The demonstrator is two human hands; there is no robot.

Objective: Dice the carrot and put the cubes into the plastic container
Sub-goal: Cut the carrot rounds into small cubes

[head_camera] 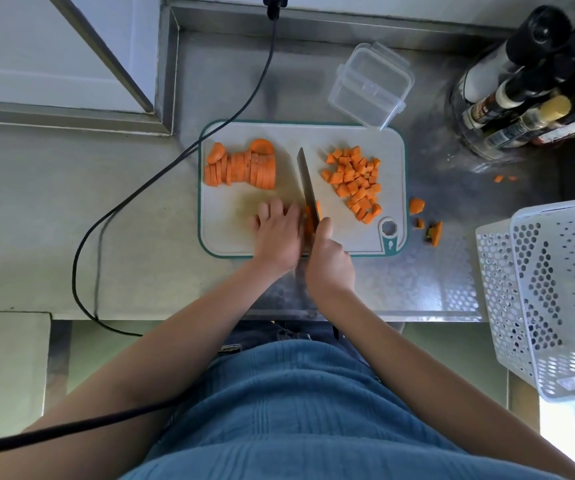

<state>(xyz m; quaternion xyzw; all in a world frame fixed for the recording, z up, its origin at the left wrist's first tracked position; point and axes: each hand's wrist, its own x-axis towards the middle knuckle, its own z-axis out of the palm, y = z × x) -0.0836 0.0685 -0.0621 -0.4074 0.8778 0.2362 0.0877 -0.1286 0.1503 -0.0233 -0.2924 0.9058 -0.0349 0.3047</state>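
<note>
We work at a steel counter. Our right hand grips the knife, its blade pointing away from us; our left hand presses flat-fingered on carrot pieces just left of it. Beyond the left hand lies a row of slices on the cutting board; beyond the right, diced cubes, then the empty plastic container. A perforated basket stands far right.

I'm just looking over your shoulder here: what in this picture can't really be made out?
- Knife handle: head view, hidden inside the right hand.
- Carrot piece being cut: mostly covered by both hands; the left hand hides its shape.
- Bottle labels: too small and blurred to read.
- White basket: cut off by the right edge.
- Plastic container: looks empty.
</note>
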